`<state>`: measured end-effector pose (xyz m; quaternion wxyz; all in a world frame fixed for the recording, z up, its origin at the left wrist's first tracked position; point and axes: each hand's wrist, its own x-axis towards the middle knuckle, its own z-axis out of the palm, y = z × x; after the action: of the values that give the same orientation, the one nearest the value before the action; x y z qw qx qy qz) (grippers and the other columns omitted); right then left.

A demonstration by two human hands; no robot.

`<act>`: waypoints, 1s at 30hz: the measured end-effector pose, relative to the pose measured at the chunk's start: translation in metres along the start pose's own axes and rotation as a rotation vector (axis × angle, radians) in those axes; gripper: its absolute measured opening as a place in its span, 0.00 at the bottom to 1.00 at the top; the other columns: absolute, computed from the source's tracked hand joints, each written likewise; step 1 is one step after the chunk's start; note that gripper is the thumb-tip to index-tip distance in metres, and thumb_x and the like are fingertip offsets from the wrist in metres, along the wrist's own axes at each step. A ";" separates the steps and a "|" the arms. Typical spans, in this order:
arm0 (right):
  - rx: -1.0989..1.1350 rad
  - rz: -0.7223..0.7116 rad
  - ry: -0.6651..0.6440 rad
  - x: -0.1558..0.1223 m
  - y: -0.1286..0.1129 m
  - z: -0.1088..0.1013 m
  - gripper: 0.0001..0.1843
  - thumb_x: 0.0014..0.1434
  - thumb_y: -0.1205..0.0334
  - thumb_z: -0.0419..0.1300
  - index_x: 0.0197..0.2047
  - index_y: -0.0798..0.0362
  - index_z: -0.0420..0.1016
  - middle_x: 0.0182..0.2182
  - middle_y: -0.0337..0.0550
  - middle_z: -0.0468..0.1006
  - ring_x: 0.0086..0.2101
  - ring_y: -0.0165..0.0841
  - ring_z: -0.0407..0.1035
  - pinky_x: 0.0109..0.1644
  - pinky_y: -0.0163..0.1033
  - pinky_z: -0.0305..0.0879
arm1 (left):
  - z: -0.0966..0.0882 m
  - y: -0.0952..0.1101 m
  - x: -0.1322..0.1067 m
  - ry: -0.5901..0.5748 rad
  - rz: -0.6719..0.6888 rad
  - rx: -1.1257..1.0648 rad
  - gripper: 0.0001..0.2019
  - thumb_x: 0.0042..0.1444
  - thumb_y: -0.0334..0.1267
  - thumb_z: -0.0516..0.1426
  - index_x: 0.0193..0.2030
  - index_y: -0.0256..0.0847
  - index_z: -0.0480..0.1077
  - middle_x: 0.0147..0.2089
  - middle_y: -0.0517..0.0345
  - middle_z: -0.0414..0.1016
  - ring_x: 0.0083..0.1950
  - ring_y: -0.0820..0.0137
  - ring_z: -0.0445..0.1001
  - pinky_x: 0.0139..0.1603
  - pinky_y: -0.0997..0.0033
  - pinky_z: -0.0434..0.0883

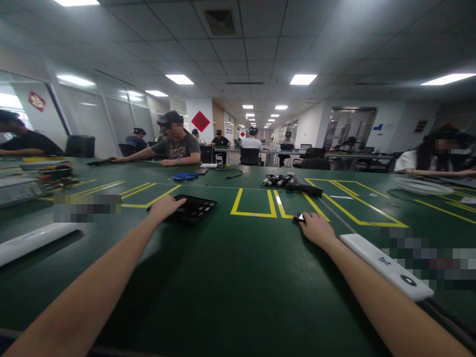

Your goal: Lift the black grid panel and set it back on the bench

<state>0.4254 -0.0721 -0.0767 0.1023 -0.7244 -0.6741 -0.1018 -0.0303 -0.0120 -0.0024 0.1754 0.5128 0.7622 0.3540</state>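
My left hand [165,208] is closed on the left edge of a flat black panel [195,209], which has a grid of small recesses and sits at the table's middle-left. The fingers under its edge are partly hidden. Farther right, my right hand [317,228] is closed on a small dark piece with a pale, shiny face [298,217]. That piece is too small to name and lies by the lower edge of a yellow-taped outline [285,216]. Between my hands is another yellow outline [254,214].
A white power strip [386,265] lies beside my right forearm, and another long white bar [37,243] is at left. Bundled dark cables [278,180], a black-handled tool [305,189] and a blue item [185,176] lie farther back. A person [180,144] sits across the green table [230,277].
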 end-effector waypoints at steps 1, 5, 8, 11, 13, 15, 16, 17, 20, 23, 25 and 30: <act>0.008 0.001 0.001 0.000 0.000 0.000 0.19 0.59 0.57 0.47 0.49 0.58 0.67 0.45 0.58 0.71 0.48 0.45 0.61 0.50 0.46 0.53 | -0.001 -0.005 0.003 0.004 0.027 0.230 0.16 0.41 0.49 0.59 0.21 0.37 0.64 0.27 0.48 0.70 0.37 0.55 0.71 0.30 0.67 0.64; 0.082 0.008 0.016 0.003 0.001 0.003 0.20 0.57 0.59 0.50 0.50 0.61 0.67 0.46 0.60 0.71 0.49 0.47 0.60 0.51 0.47 0.53 | 0.004 -0.015 0.014 -0.113 0.132 0.655 0.23 0.45 0.56 0.53 0.29 0.34 0.70 0.42 0.36 0.73 0.46 0.48 0.70 0.40 0.59 0.65; 0.134 0.012 0.022 0.005 0.002 0.005 0.21 0.57 0.61 0.51 0.51 0.63 0.67 0.47 0.61 0.70 0.50 0.48 0.60 0.53 0.48 0.52 | 0.008 -0.017 0.017 -0.155 0.224 0.728 0.23 0.48 0.55 0.51 0.32 0.33 0.71 0.43 0.35 0.73 0.46 0.50 0.70 0.41 0.61 0.65; 0.185 -0.003 0.017 0.006 -0.002 0.003 0.21 0.56 0.61 0.53 0.52 0.60 0.67 0.48 0.56 0.71 0.49 0.45 0.62 0.52 0.45 0.55 | 0.012 -0.015 0.014 -0.134 0.257 0.735 0.22 0.47 0.54 0.51 0.31 0.33 0.71 0.41 0.35 0.73 0.45 0.51 0.71 0.38 0.63 0.65; 0.252 -0.029 0.014 0.005 -0.010 0.000 0.21 0.55 0.60 0.54 0.53 0.57 0.67 0.48 0.51 0.71 0.49 0.42 0.63 0.51 0.43 0.57 | 0.019 -0.008 0.005 -0.124 0.297 0.699 0.21 0.47 0.54 0.52 0.29 0.34 0.70 0.38 0.37 0.74 0.42 0.53 0.72 0.36 0.65 0.65; 0.402 -0.070 0.009 0.002 -0.024 -0.003 0.22 0.54 0.60 0.55 0.53 0.55 0.66 0.48 0.49 0.71 0.48 0.40 0.63 0.52 0.42 0.58 | 0.030 0.006 -0.011 -0.121 0.368 0.595 0.21 0.47 0.54 0.52 0.27 0.36 0.69 0.34 0.42 0.74 0.38 0.57 0.72 0.33 0.68 0.64; 0.506 -0.095 0.003 0.000 -0.032 -0.005 0.23 0.53 0.61 0.56 0.53 0.56 0.66 0.48 0.49 0.71 0.48 0.40 0.63 0.52 0.43 0.58 | 0.038 0.015 -0.022 -0.126 0.404 0.510 0.20 0.47 0.54 0.51 0.28 0.36 0.69 0.33 0.45 0.73 0.36 0.59 0.72 0.31 0.69 0.63; 0.621 -0.122 -0.005 -0.003 -0.040 -0.006 0.24 0.52 0.61 0.56 0.53 0.55 0.66 0.48 0.49 0.70 0.49 0.39 0.63 0.53 0.43 0.57 | 0.046 0.024 -0.034 -0.135 0.439 0.402 0.20 0.48 0.54 0.51 0.31 0.36 0.68 0.31 0.49 0.73 0.34 0.62 0.72 0.30 0.70 0.63; 0.926 -0.220 -0.027 -0.014 -0.064 -0.008 0.26 0.50 0.61 0.59 0.53 0.54 0.66 0.48 0.48 0.70 0.49 0.39 0.63 0.54 0.46 0.56 | 0.074 0.050 -0.075 -0.211 0.526 0.029 0.18 0.48 0.51 0.51 0.36 0.36 0.66 0.28 0.55 0.71 0.31 0.66 0.70 0.29 0.71 0.63; 1.144 -0.345 -0.010 -0.025 -0.079 -0.009 0.26 0.49 0.60 0.60 0.53 0.51 0.66 0.48 0.47 0.69 0.49 0.39 0.62 0.55 0.48 0.56 | 0.097 0.063 -0.111 -0.312 0.640 -0.235 0.17 0.50 0.49 0.50 0.36 0.37 0.65 0.30 0.55 0.71 0.32 0.67 0.70 0.32 0.69 0.65; 1.225 -0.424 0.004 -0.029 -0.082 -0.010 0.25 0.48 0.60 0.61 0.51 0.51 0.67 0.48 0.46 0.69 0.50 0.40 0.62 0.55 0.48 0.56 | 0.107 0.065 -0.128 -0.379 0.703 -0.312 0.16 0.51 0.49 0.50 0.37 0.37 0.64 0.32 0.54 0.71 0.34 0.66 0.70 0.34 0.68 0.66; 1.249 -0.511 -0.020 -0.031 -0.077 -0.009 0.22 0.48 0.60 0.62 0.48 0.50 0.70 0.46 0.45 0.70 0.49 0.42 0.61 0.56 0.51 0.54 | 0.116 0.059 -0.144 -0.448 0.789 -0.290 0.16 0.53 0.47 0.51 0.41 0.36 0.61 0.35 0.52 0.70 0.35 0.66 0.70 0.35 0.66 0.68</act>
<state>0.3460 -0.0992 -0.0765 0.4686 -0.3480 -0.7573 0.2930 0.1414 -0.0873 -0.0533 0.2574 0.7969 0.3955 0.3771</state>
